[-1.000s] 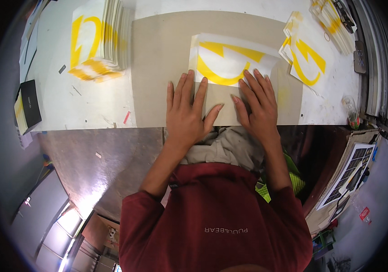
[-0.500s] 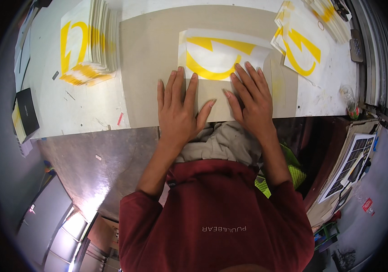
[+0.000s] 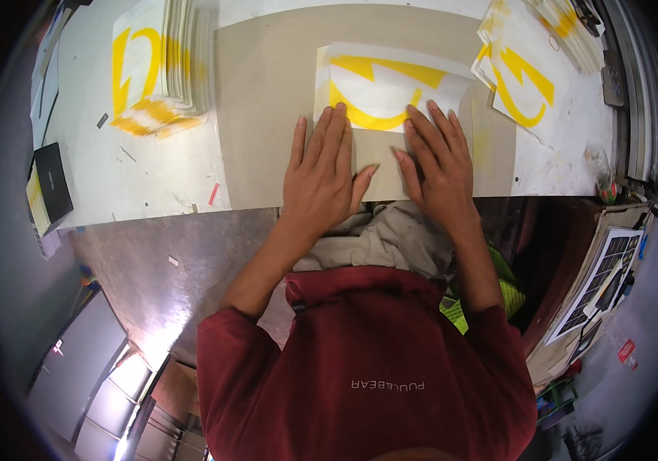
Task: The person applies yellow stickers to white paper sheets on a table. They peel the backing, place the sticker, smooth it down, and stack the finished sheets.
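Note:
A white sheet (image 3: 379, 91) with a bold yellow printed shape lies on a grey-beige board (image 3: 267, 84) on the worktable. Flat over the sheet's near left edge, the fingertips of my left hand (image 3: 321, 165) rest with the thumb spread aside. My right hand (image 3: 438, 157) lies on the near right part of the sheet, fingers stretched out and thumb apart. Neither hand grips anything. The fingers hide parts of the sheet's near edge.
Left on the white table (image 3: 167, 169) stands a stack of yellow-printed sheets (image 3: 160, 69); more printed sheets (image 3: 525, 84) lie at the right. A black box (image 3: 54, 180) is at the left edge, a clear plastic item (image 3: 601, 177) at the right corner. A dark phone-like object (image 3: 613, 81) lies beyond.
My left hand's fingers have drawn closer together and moved slightly right, further onto the sheet's near edge. The right hand stays nearly in place. The whole view has shifted a little.

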The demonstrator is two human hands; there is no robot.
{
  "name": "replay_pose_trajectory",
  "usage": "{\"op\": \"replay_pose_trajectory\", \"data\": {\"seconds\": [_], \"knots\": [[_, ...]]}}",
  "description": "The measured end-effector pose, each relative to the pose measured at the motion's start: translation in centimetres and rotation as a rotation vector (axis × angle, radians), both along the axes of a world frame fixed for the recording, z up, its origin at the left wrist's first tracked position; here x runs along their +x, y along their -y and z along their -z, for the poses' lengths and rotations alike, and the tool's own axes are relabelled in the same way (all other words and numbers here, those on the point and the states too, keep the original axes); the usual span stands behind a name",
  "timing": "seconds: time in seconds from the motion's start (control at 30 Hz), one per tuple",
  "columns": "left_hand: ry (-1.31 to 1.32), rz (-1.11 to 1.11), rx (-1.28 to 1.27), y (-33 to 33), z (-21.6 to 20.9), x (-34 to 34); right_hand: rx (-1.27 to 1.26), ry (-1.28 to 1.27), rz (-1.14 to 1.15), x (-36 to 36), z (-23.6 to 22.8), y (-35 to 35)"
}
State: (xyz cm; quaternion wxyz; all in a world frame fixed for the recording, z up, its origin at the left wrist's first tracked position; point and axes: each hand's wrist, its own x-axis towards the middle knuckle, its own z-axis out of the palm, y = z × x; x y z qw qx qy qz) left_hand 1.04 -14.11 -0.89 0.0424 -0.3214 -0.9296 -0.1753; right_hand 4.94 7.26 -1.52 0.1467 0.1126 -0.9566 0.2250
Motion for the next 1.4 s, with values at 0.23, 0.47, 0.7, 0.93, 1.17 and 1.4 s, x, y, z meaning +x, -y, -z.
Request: {"op": "replay_pose_trajectory", "data": {"seconds": [0.23, 0.47, 0.7, 0.93, 1.17, 1.4], "knots": [[-0.006, -0.042, 0.005, -0.4, -0.4, -0.3, -0.003, -0.002, -0.005, -0.1, -0.2, 0.0], [-0.074, -0.172, -0.066, -2.6, -0.2, -0.2, 0.006, 0.013, 0.011, -0.1, -0.2, -0.1], [-0.119, -0.12, -0.165, 0.9, -0.8, -1.6, 0.083, 0.016, 0.175, -0.7, -0.2, 3.5], [-0.169, -0.161, -0.052, 0.6, -0.2, -2.1, 0.184, 0.046, 0.371, 2.0, -0.4, -1.8], [-0.147, -0.012, 0.227, -3.7, 0.9, -3.5, 0.231, 0.025, 0.409, 2.6, -0.8, -2.9], [-0.155, -0.095, 0.207, -3.9, 1.0, -0.8, -0.046, 0.166, 0.78, 3.7, -0.6, -5.2]]}}
